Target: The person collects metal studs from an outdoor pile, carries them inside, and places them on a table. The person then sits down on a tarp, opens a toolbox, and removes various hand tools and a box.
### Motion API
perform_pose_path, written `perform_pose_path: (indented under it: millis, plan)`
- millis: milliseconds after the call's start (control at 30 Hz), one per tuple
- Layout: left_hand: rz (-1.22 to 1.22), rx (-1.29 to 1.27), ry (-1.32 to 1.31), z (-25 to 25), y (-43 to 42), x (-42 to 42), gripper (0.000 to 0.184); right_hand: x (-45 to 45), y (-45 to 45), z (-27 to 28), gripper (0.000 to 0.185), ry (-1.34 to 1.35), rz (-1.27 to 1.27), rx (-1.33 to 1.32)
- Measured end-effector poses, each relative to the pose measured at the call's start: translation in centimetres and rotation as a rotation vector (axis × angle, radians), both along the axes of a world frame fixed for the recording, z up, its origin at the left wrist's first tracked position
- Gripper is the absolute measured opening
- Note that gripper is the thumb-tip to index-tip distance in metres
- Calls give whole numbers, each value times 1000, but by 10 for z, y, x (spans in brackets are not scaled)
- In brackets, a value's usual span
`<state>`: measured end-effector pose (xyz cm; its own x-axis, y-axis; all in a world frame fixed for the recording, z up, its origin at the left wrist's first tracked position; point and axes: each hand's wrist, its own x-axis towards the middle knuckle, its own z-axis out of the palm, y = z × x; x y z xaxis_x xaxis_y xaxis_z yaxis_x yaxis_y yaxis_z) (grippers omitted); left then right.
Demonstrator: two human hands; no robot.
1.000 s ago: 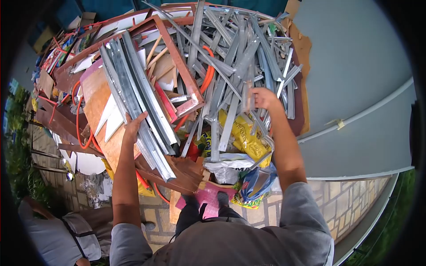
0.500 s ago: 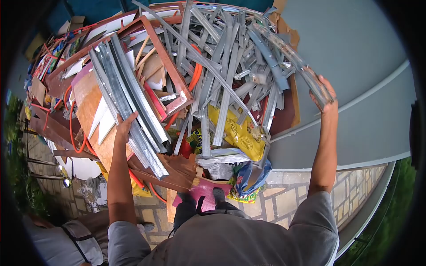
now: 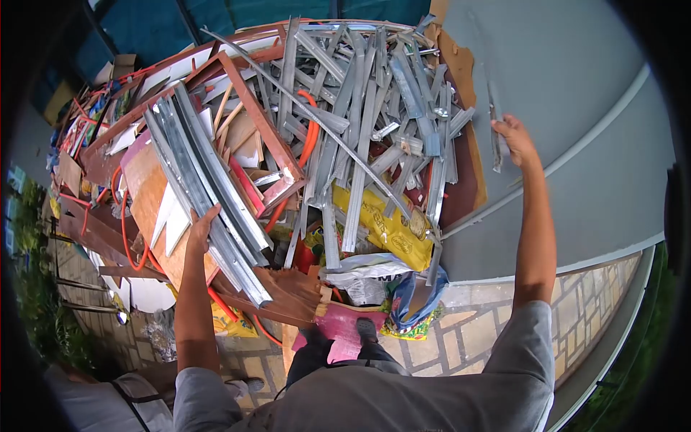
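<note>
My left hand [image 3: 203, 229] is closed around the lower part of a bundle of long metal channels [image 3: 209, 187], which slants over a brown wooden board [image 3: 147, 176]. Out to the right, my right hand [image 3: 515, 140] grips a thin metal strip [image 3: 495, 133] near its lower end. That strip stands nearly upright in front of the grey wall, its upper part blurred. Between my hands lies a heap of grey metal strips [image 3: 360, 108]. A reddish wooden frame [image 3: 255, 115] rests beside the bundle.
Yellow sacks [image 3: 392, 232], a white sack [image 3: 363, 273] and a blue bag [image 3: 414, 302] lie near my feet. An orange hose [image 3: 309, 140] crosses the heap. A pipe [image 3: 604, 115] runs along the grey wall [image 3: 576, 43]. Another person [image 3: 119, 403] is at lower left.
My right hand moved right from the heap, lifting out a metal strip, which has since swung from a slant to nearly upright. My left hand still holds the bundle.
</note>
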<state>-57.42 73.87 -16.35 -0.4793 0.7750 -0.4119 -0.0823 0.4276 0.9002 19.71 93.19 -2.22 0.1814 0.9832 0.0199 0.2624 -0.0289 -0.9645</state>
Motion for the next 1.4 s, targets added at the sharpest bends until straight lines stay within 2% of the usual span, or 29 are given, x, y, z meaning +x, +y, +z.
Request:
perform_pose_path:
  millis: [33, 100, 133, 200, 233, 300, 333, 367, 433, 500, 533, 600, 633, 667, 733, 767, 800, 833, 900, 933, 1000, 1033, 1067, 1133, 1167, 1200, 1267, 1333, 1400]
  plan:
    - [2, 7, -6, -5, 2, -3, 136, 0, 12, -10, 72, 2, 0, 2]
    - [-23, 30, -11, 0, 1, 1, 137, -2, 29, -30, 55, -570, -71, -172]
    - [-50, 48, -16, 1, -2, 0, 138, -9, 32, -38, 55, -566, -65, -183]
    - [-23, 25, -13, -4, -3, -4, 137, -43, 35, -49, 34, -1122, -374, 272]
    - [1, 21, -18, -7, 2, -4, 136, -64, 32, -44, 34, -1126, -371, 271]
    - [16, 36, -22, -3, 1, 3, 136, -126, 15, -39, 27, -644, -315, 615]
    - [26, 48, -21, -2, -2, 3, 135, -160, 6, -47, 25, -493, -179, 677]
    - [18, 11, -8, -3, -1, 0, 133, -188, 4, -61, 24, -469, -10, 593]
    - [-10, 22, -28, -4, -1, -4, 132, -225, 48, -122, 26, -455, 160, 370]
    - [-32, 27, -53, 2, 1, 2, 127, -254, 94, -173, 31, 39, 82, -95]
    - [-29, 18, -51, -1, 1, 0, 127, -264, 111, -188, 31, 41, 85, -103]
    - [-8, 42, -52, -8, 3, -4, 126, -280, 135, -208, 35, -412, -134, -253]
    - [13, 41, -43, -8, 3, -3, 126, -289, 107, -165, 40, -488, -67, -319]
    - [2, 29, -42, -3, 5, 0, 126, -287, 95, -154, 40, -486, -75, -334]
    - [-44, 61, -44, 5, 3, 8, 126, -280, 76, -146, 45, -544, -25, -45]
    - [-16, 63, -38, 0, 3, 3, 125, -274, 77, -164, 51, -425, -94, 5]
    - [-12, 64, -43, -3, 4, 0, 125, -267, 90, -191, 51, -429, -91, 7]
    - [-10, 67, -48, -5, 4, -1, 125, -270, 91, -192, 53, -354, -140, -133]
    - [-4, 68, -37, -7, 3, -2, 128, -266, 86, -196, 70, 255, -164, -497]
    - [-3, 69, -38, -7, 3, -3, 128, -273, 86, -201, 70, 254, -162, -496]
    - [48, 36, 5, -10, 3, -2, 131, -278, 83, -223, 71, 569, -330, -516]
    - [48, 43, 8, -8, 6, -1, 131, -279, 85, -224, 67, 613, -282, -653]
    - [31, 49, 7, -5, 6, 0, 131, -278, 95, -236, 67, 618, -275, -651]
    - [21, 40, 4, -4, 1, 2, 131, -267, 114, -259, 53, 895, -65, -631]
    - [16, 30, -20, -3, 1, 2, 131, -260, 122, -252, 40, 888, -29, -667]
    - [10, 21, -43, -2, 2, 2, 131, -250, 120, -248, 40, 891, -31, -670]
    - [8, 36, -27, -4, 3, -1, 131, -236, 123, -231, 24, 703, 100, -536]
    - [-4, 43, -48, -7, 3, -3, 130, -215, 117, -222, 25, 706, 114, -518]
    - [11, 78, -45, 7, -2, 8, 130, -201, 99, -204, 27, 355, 261, -558]
